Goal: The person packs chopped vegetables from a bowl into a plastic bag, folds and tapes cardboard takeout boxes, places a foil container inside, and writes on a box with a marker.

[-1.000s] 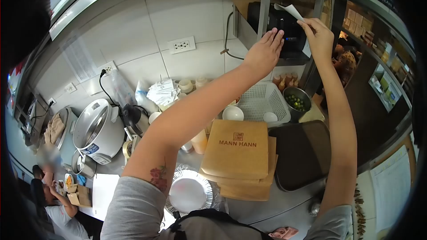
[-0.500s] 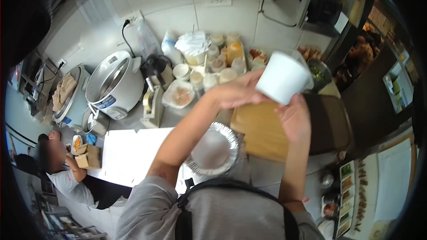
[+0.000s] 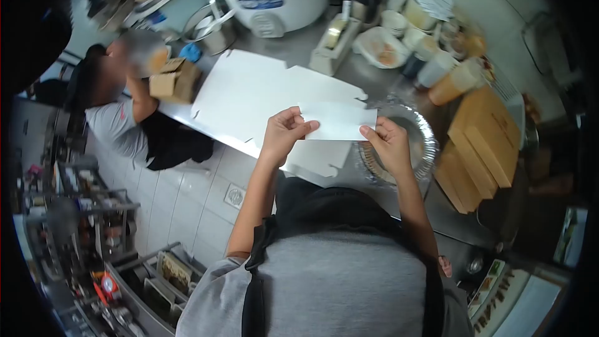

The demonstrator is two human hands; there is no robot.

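A small white rectangular piece of paper or card [image 3: 340, 122] is stretched between my two hands. My left hand [image 3: 287, 132] pinches its left end between thumb and fingers. The right end is pinched by my right hand [image 3: 390, 143]. Just beneath lies a large flat white cardboard sheet [image 3: 256, 87] with notched edges, like an unfolded box. By my right hand stands a round foil pan [image 3: 427, 140], its rim crinkled; my hand covers part of it.
Folded brown cardboard boxes [image 3: 486, 137] lie at the right. Along the back are a tape dispenser [image 3: 334, 40], a rice cooker [image 3: 274, 0], a bowl of scraps [image 3: 382, 50] and several squeeze bottles [image 3: 455, 84]. A co-worker [image 3: 125, 118] stands at the left near an open small box [image 3: 175, 81].
Both hands have come down and left, from over the brown boxes to above the white sheet. The white piece looked curved before and is now flat. My view has turned left.
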